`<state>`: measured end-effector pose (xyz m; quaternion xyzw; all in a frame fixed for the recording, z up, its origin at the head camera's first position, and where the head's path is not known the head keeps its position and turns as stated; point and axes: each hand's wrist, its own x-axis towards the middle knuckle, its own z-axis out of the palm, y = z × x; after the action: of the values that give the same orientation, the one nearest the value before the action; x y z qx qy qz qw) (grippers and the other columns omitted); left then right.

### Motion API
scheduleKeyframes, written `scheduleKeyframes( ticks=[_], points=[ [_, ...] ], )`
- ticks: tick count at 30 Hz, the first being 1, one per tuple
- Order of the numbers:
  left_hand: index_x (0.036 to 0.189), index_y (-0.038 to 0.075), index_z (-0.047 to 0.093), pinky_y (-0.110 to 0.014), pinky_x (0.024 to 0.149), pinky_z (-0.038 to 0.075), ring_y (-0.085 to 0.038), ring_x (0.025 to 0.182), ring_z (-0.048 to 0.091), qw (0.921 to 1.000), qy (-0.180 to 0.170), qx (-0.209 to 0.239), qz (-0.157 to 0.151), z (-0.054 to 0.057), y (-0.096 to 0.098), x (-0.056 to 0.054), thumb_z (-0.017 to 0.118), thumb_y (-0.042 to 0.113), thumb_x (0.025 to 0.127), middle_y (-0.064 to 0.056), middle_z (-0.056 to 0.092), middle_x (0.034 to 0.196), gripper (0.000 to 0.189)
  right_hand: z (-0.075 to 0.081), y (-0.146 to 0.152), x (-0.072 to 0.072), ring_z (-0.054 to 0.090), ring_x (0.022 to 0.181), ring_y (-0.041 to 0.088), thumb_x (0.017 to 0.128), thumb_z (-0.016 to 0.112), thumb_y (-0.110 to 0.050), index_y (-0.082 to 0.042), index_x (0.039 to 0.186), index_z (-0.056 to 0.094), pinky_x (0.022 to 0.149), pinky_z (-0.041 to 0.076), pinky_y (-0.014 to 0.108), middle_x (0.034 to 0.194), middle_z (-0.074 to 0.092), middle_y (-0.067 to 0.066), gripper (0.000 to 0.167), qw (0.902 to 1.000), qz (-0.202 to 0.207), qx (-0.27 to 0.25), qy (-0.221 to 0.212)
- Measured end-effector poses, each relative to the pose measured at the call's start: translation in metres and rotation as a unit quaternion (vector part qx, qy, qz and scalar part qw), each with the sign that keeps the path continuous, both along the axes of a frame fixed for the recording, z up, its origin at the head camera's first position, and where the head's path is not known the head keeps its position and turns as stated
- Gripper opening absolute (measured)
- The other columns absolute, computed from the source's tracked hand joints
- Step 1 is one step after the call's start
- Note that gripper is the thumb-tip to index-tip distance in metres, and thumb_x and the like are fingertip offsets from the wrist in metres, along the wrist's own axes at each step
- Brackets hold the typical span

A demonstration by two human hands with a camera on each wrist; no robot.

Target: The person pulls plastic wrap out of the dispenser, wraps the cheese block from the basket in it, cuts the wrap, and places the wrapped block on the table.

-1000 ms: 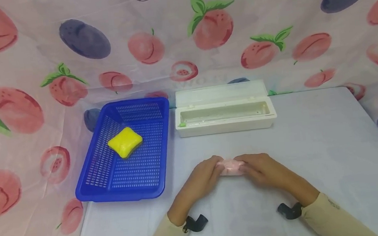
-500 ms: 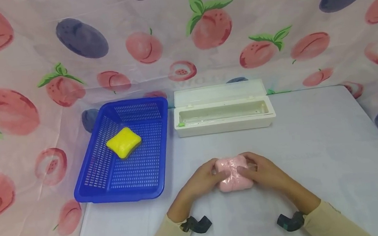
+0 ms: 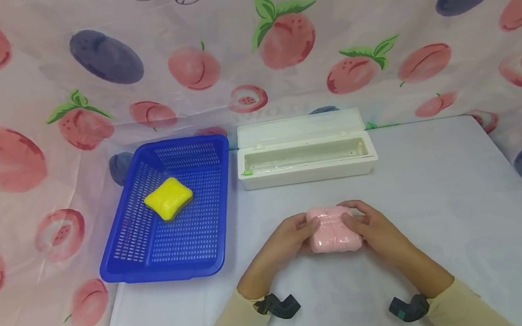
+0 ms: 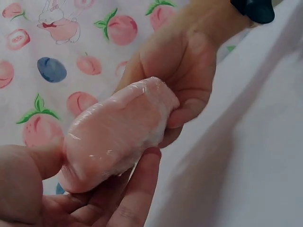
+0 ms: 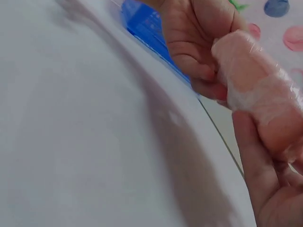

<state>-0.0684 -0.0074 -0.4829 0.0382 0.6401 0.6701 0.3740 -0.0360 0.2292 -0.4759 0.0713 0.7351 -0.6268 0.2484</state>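
A pink block (image 3: 334, 237) with rounded corners, wrapped in shiny clear plastic film, is held between both hands over the table. My left hand (image 3: 289, 236) grips its left end, thumb on the upper face. On the right end, my right hand (image 3: 381, 233) grips it with the thumb on the same face. Both wrist views show fingers supporting the underside. Creased film lies across the pink block (image 4: 118, 132) in the left wrist view. Seen from the right wrist, whitish bunched film shows on the pink block (image 5: 265, 90) between the hands.
A blue perforated basket (image 3: 222, 224) stands at left, with a yellow pillow-shaped block (image 3: 168, 198) in it. Behind the hands sits a long white box (image 3: 309, 174) with its clear lid (image 3: 300, 127) raised and a small green slider. A fruit-print sheet hangs behind the white-covered table (image 3: 459, 207).
The pink block has been tilted, first showing a narrow side and now its broad, film-wrapped face. Both hands have shifted slightly to the right with it, still gripping its ends.
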Motion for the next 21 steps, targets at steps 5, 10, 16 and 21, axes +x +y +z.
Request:
scheduleKeyframes(
  ticks=[5,10,16,21],
  points=[
    [0.136,0.006,0.062,-0.037,0.082,0.061,-0.017,0.090,0.069,0.9954,-0.073,0.060,0.017,-0.007,0.024,-0.016,0.059,0.036,0.104,-0.007,0.071,0.111,0.044,-0.003,0.018,-0.004,0.063,0.082,0.008,0.105,0.057,-0.033,-0.015,0.146,0.043,0.070,0.054,0.020,0.102,0.070,-0.007,0.047,0.9960,-0.043,-0.078,0.000],
    [0.132,0.006,0.064,-0.038,0.085,0.061,-0.018,0.091,0.071,0.9899,-0.102,0.093,0.032,-0.018,0.053,-0.031,0.060,0.034,0.103,-0.007,0.071,0.109,0.040,-0.004,0.038,-0.014,0.064,0.080,0.006,0.102,0.062,-0.038,-0.019,0.144,0.045,0.070,0.056,0.022,0.100,0.070,-0.013,0.049,0.9956,-0.087,-0.034,0.011],
    [0.133,0.008,0.063,-0.041,0.091,0.060,-0.016,0.091,0.068,0.9911,-0.089,0.090,0.041,-0.023,0.108,-0.047,0.062,0.030,0.102,-0.004,0.070,0.103,0.038,0.002,0.080,-0.034,0.060,0.082,0.006,0.101,0.057,-0.052,-0.016,0.156,0.038,0.069,0.057,0.024,0.112,0.057,-0.005,0.069,0.9893,-0.104,0.099,0.031],
    [0.106,0.009,0.073,-0.025,0.067,0.058,-0.009,0.067,0.063,0.9959,0.026,-0.073,0.047,-0.023,0.163,-0.050,0.065,0.036,0.100,0.002,0.065,0.075,0.029,0.000,0.124,-0.043,0.057,0.082,0.003,0.102,0.052,-0.055,-0.007,0.159,0.031,0.069,0.058,0.023,0.130,0.047,0.018,0.078,0.9777,-0.085,0.186,0.045]
  ],
)
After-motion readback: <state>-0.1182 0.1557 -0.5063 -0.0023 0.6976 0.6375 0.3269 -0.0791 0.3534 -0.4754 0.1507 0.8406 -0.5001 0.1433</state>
